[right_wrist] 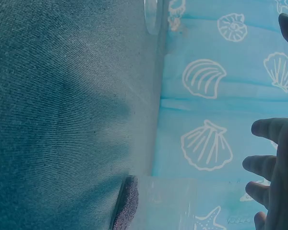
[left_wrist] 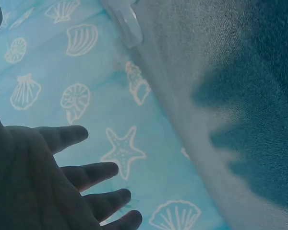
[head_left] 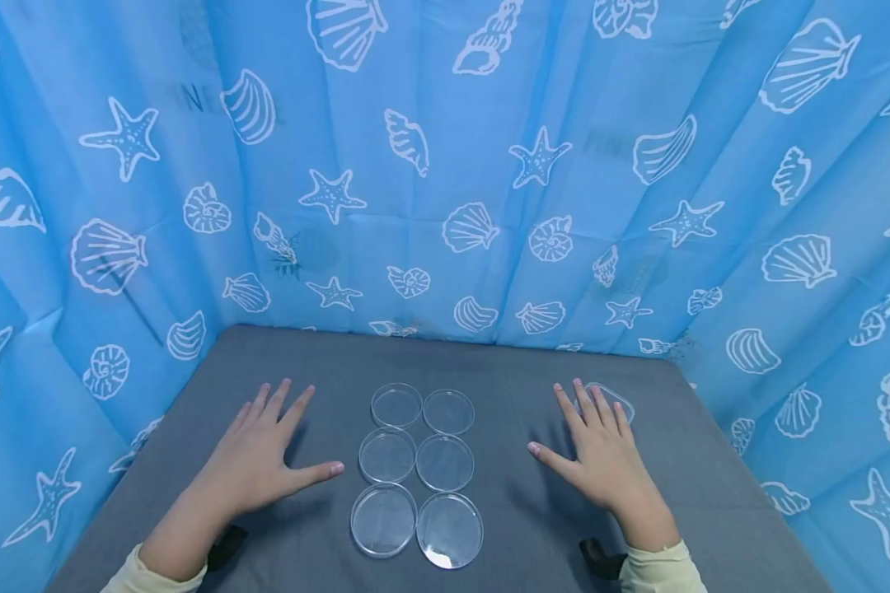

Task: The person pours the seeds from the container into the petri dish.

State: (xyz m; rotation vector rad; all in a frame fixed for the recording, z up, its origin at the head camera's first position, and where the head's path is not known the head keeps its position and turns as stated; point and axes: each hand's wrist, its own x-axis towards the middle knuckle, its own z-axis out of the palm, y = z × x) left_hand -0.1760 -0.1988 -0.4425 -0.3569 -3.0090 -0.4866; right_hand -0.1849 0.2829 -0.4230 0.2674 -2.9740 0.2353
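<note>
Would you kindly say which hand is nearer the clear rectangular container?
Right: the right hand partly covers the container in the head view; the left hand is across the dishes from it.

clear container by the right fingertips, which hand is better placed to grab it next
Probably the right hand: it is empty, and partly overlaps the clear container in the head view. The left hand is also empty, but the six petri dishes lie between it and the container.

Six dishes packed two-wide, almost no finger room between. Bare lanes either side, toward my left grip and right grip. Clear container obstructs beyond my right fingers; curtain walls surface's far edge.
</note>
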